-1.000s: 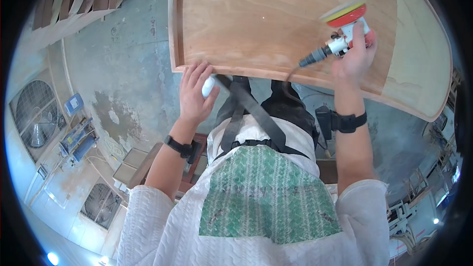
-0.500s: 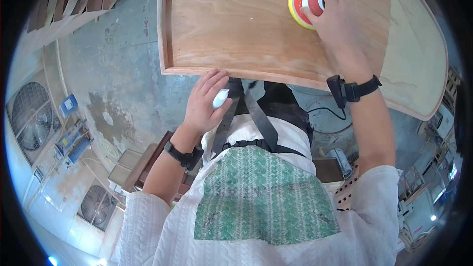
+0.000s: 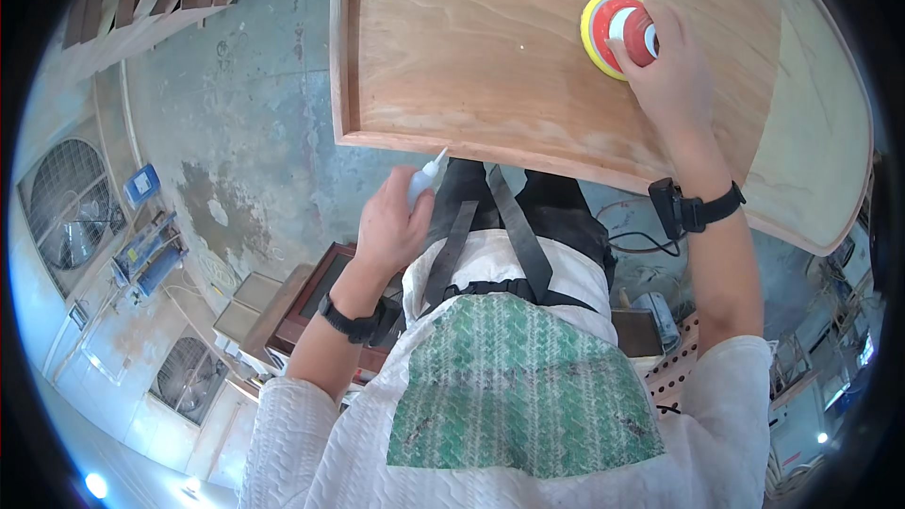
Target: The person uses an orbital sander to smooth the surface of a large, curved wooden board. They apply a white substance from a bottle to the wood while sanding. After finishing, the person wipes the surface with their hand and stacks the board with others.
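While the right hand (image 3: 674, 66) is curling its thumb and fingers round the red-and-white top of a disc sander (image 3: 619, 30), the left hand (image 3: 389, 219) is holding a small, smooth, whitish squeeze bottle (image 3: 420, 186) between its thumb and bent fingers. The right grip is lying over the tool's crown, presumably because a palm there is keeping the round, yellow-edged disc level; it appears to be resting flat on the wooden panel (image 3: 471, 57) beneath those fingers. The left fingers are leaving the bottle's tapered nozzle bare, probably so that its tip is easy to aim, and it is pointing away from the thumb toward the panel's raised rim (image 3: 405, 141) (whether the two are touching, I cannot tell). Around the right fingers the panel is showing warm brown, wavy grain, and farther to their right it is giving way to a paler section (image 3: 813, 104) with a curved outer edge. Behind each set of fingers a black wristband (image 3: 691, 214) is circling the wrist. Nearer the body than the left fingers, dark flat straps (image 3: 517, 231) are hanging over a white, rib-textured shirt (image 3: 292, 434), with a mottled green patch (image 3: 528, 386) below.
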`<state>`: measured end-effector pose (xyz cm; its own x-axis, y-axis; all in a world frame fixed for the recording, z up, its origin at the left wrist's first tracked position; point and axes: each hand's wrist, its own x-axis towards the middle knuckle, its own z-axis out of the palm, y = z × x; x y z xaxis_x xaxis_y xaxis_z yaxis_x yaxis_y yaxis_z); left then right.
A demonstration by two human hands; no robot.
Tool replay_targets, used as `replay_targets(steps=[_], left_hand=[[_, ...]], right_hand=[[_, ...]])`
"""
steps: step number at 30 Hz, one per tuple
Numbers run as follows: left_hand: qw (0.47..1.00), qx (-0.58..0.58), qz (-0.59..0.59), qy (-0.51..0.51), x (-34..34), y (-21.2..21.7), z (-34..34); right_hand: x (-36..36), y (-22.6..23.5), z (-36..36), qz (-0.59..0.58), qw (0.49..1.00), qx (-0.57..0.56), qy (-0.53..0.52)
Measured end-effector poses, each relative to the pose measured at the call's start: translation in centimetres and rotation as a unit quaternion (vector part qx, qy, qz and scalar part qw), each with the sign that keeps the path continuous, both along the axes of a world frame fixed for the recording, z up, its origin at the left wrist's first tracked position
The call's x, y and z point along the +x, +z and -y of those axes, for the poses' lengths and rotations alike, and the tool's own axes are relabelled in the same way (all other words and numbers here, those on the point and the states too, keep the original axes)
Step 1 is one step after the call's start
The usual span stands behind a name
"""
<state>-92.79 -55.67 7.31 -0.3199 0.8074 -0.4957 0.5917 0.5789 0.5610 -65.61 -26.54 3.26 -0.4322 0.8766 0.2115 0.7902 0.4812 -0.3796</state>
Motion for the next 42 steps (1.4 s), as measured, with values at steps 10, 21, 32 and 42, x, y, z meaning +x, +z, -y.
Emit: replay_targets(steps=[10,21,32,42], left_hand=[[0.999,-0.037,0.009,0.022,0.4,0.6,-1.3],[0.999,-0.018,-0.005,0.046,0.4,-0.2,-0.5],[0.998,-0.037,-0.018,0.052,1.3,-0.2,-0.8],[0.959,0.055,0.15,0.235,1.1,-4.0,2.2]], right_hand=[[0.0,0.3,-0.4,0.032,0.999,0.024,0.005],[0.3,0.1,-0.6,0.031,0.999,0.019,0.003],[0.6,0.0,-0.6,0.024,0.999,0.028,0.002],[1.4,-0.1,-1.5,0.005,0.999,-0.047,0.025]])
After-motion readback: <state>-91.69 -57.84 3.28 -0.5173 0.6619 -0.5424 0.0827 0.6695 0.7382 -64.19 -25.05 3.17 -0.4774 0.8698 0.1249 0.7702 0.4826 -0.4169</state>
